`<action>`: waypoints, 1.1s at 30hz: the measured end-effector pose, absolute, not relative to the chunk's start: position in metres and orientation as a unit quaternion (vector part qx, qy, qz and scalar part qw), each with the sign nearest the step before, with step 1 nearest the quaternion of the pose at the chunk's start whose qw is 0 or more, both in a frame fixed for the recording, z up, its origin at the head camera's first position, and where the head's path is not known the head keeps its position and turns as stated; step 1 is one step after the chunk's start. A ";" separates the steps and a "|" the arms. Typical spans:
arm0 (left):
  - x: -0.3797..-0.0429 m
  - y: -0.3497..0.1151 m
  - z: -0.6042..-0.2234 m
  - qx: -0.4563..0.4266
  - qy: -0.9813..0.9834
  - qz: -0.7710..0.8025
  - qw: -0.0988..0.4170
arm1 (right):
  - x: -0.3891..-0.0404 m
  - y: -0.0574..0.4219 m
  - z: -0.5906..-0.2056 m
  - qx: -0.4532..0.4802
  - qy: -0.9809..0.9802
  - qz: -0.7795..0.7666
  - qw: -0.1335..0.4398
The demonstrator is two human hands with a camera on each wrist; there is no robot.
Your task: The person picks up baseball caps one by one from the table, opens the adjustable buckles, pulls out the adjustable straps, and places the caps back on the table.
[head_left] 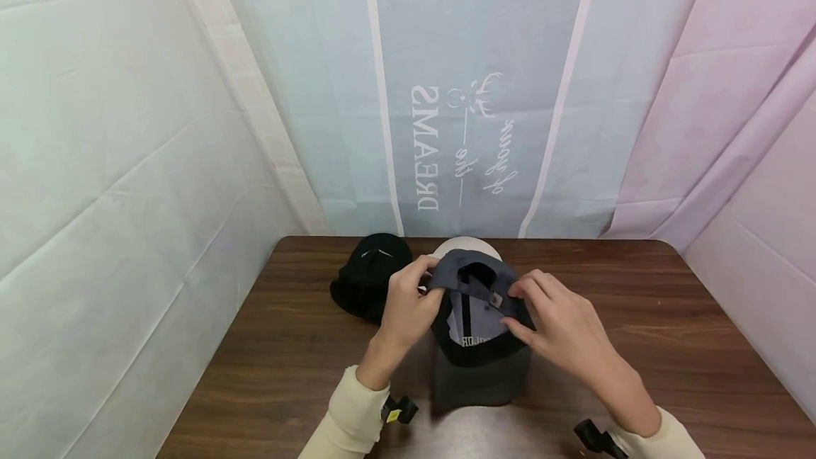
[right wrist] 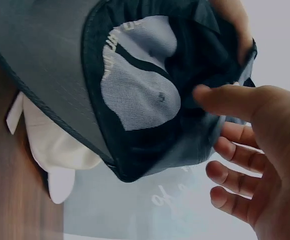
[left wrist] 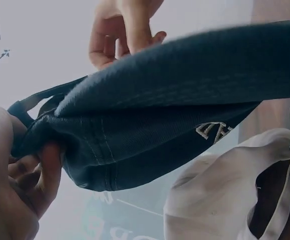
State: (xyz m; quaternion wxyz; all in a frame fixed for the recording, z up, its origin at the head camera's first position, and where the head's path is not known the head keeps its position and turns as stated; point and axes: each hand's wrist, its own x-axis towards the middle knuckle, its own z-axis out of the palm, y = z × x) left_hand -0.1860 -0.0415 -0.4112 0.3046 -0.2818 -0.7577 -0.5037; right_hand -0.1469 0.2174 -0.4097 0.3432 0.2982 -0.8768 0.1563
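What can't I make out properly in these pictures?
Head view: much of the white cap, hidden behind the blue-gray cap.
Head view: the pale mark on the black cap, too small to read.
Left wrist view: the embroidered lettering, partly lost round the crown's curve.
Right wrist view: the left grip, cut off by the top edge.

Your baseball cap (head_left: 478, 354) is between your left hand (head_left: 408, 299) and your right hand (head_left: 564, 317), over the table (head_left: 268, 360). Its brim (head_left: 482, 382) points toward you. Behind it, a second cap (head_left: 470, 242) sits on the table. A third cap (head_left: 376, 268) sits left of both. A cloth (head_left: 472, 20) hangs behind the table.
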 end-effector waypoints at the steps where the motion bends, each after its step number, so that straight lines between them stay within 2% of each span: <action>1: -0.186 -0.042 -0.411 -0.280 -0.759 -0.502 0.305 | -0.148 0.216 -0.411 0.298 -0.875 0.154 0.350; 5: -0.189 -0.047 -0.414 -0.273 -0.773 -0.477 0.316 | -0.149 0.214 -0.413 0.287 -0.870 0.174 0.360; 18: -0.193 -0.058 -0.423 -0.250 -0.796 -0.434 0.340 | -0.151 0.210 -0.406 0.264 -0.840 0.343 0.327; 33: -0.188 -0.055 -0.419 -0.277 -0.810 -0.386 0.343 | -0.156 0.194 -0.404 0.311 -0.753 0.444 0.373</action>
